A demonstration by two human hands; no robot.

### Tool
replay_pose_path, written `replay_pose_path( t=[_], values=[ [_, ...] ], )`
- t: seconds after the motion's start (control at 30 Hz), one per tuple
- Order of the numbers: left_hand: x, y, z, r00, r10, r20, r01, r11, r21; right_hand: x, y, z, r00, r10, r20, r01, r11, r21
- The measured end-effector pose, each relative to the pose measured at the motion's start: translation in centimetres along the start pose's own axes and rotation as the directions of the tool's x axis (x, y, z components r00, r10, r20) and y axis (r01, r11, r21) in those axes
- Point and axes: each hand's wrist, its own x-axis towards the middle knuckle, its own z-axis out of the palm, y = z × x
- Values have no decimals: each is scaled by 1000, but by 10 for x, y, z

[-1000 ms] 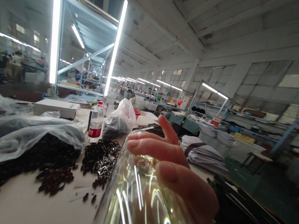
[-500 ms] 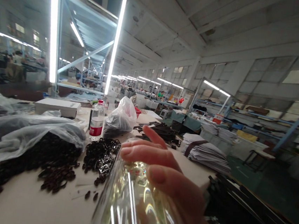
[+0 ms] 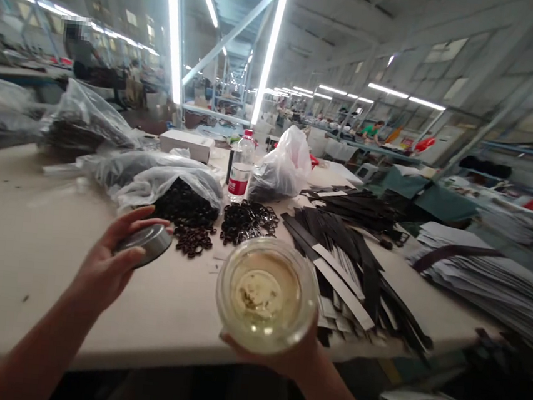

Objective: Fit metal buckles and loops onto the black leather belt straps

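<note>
Pale yellow liquid (image 3: 282,283) with dark bits in it lay in a clear jar (image 3: 222,284), its round, uncovered mouth facing the head camera. The right hand (image 3: 289,356) held this jar above the near part of the table (image 3: 164,328), its fingers around the lower side and largely hidden, so I could not tell how far they were bent. Well apart from it, the left hand (image 3: 105,266) was half curled, pinching a grey round lid (image 3: 151,247) between thumb and fingers. Beyond were brown rings (image 3: 194,242), shiny buckles (image 3: 255,219) and an upright red-labelled bottle (image 3: 239,175); black strips (image 3: 372,276) spread right of the jar.
</note>
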Motion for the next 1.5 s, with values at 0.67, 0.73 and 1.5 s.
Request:
replay_pose_path(
  t=[0.67, 0.73, 1.5],
  values=[
    [15, -7, 79, 925, 153, 348, -179, 983, 41, -2, 47, 52, 929, 341, 144, -326, 938, -115],
    [13, -8, 78, 924, 139, 355, -187, 977, 102, -4, 50, 56, 924, 351, 155, -339, 936, -95],
    [34, -14, 77, 822, 4, 569, 128, 973, -191, -3, 54, 75, 942, 285, 176, -318, 926, 203]
  ],
)
